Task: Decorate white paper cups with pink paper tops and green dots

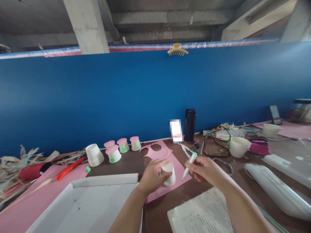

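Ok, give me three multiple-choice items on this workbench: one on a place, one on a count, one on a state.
1. Where does the white paper cup in the left hand sit?
A. over the pink paper sheet
B. inside the white cardboard box
C. beside the black flask

2. How many pink-topped cups stand near the blue wall?
A. two
B. four
C. six

3. How is the marker in the right hand held?
A. lying flat on the table
B. tip pointing down toward the cup
C. capped, pointing at the ceiling

Answers: 1 A, pink paper shows beneath the cup; 2 B, four pink tops show in a cluster; 3 B, its tip slants down, close to the cup.
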Demonstrator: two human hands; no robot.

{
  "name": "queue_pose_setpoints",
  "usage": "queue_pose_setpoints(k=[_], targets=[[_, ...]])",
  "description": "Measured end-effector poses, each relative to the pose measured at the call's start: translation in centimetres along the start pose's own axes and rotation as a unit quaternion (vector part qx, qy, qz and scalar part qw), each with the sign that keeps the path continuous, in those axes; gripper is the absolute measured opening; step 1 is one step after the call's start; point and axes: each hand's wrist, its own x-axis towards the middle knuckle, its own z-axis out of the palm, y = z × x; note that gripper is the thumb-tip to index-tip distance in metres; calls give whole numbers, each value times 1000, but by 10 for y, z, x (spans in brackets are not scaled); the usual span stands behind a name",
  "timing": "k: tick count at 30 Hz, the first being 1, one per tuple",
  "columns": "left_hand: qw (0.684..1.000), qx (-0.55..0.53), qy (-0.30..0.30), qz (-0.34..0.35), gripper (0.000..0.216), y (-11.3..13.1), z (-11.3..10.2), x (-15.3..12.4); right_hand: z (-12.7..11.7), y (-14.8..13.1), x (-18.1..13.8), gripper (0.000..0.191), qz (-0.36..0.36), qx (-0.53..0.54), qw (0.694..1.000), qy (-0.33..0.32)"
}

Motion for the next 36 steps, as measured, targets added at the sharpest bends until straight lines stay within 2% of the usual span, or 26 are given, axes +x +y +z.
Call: queue_pose_setpoints(k=[4, 9, 15, 22, 36], targets=[[1000, 1, 12, 14, 45, -3, 2, 1, 8, 2, -1, 27, 12, -32, 997, -69], [1000, -6, 9, 21, 46, -2, 1, 1, 15, 7, 1, 20, 27, -78, 993, -84], [1000, -11, -1, 19, 44, 2, -2, 1, 21, 9, 0, 18, 28, -79, 991, -105], [1000, -17, 3, 14, 47, 0, -1, 1, 24, 19, 6, 16, 22, -77, 991, -104], [1000, -22, 5, 22, 49, 0, -2, 0, 25, 17, 3, 15, 18, -89, 991, -101]])
